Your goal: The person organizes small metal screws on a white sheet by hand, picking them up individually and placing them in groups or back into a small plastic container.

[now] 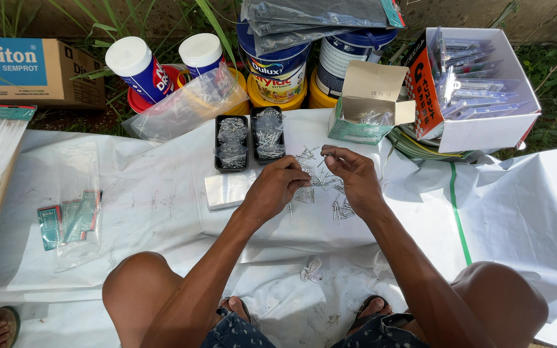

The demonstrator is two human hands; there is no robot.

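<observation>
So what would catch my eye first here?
Probably the two hands, left and right, meeting over a scatter of small nails on the white sheet. Just beyond sit two black trays of bagged nails, with paint cans lined up behind.

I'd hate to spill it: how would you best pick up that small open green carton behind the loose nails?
Probably by the green carton's two side walls, coming down from above and in front. Its flap stands open at the top, with nails inside, so it should stay upright; paint tubs crowd its back and the white box its right.
</observation>
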